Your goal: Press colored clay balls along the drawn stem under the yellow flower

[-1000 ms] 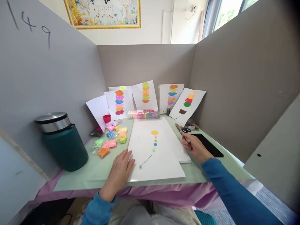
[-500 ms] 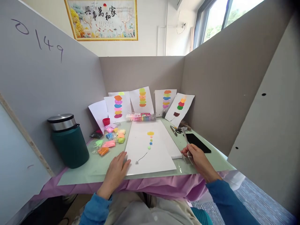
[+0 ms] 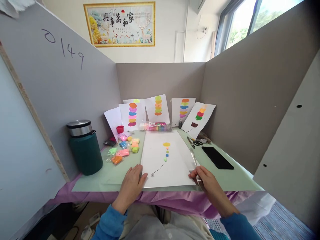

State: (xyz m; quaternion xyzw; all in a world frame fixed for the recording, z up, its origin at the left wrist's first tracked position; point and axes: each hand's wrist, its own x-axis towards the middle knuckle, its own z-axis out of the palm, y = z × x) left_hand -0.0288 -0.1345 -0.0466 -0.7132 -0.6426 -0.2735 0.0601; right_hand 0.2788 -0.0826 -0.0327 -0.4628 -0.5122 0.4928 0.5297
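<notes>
A white sheet of paper (image 3: pixel 152 146) lies before me on top of other sheets. It carries a yellow oval (image 3: pixel 166 144), several small coloured dabs below it, and a thin curved line ending in a small scribbled shape (image 3: pixel 152 175). My left hand (image 3: pixel 132 183) rests flat on the sheet's left edge, fingers stretched out and holding nothing. My right hand (image 3: pixel 208 181) is closed around a narrow, clear plastic strip (image 3: pixel 194 158) at the sheet's lower right edge. The strip's far end points away from me over the paper; its exact kind I cannot make out.
Bagged coloured clay (image 3: pixel 122 152) and a green flask (image 3: pixel 85 148) stand left. Behind are a pack of coloured clay (image 3: pixel 156 126) and propped coloured pictures (image 3: pixel 158 106). Scissors (image 3: pixel 197 142) and a black phone-like slab (image 3: pixel 217 157) lie right. Grey partitions (image 3: pixel 160 80) enclose the table.
My right hand has brought the clear strip leftward, from beside the black slab to the sheet's right edge. My left hand stays on the left edge. The camera view has turned slightly.
</notes>
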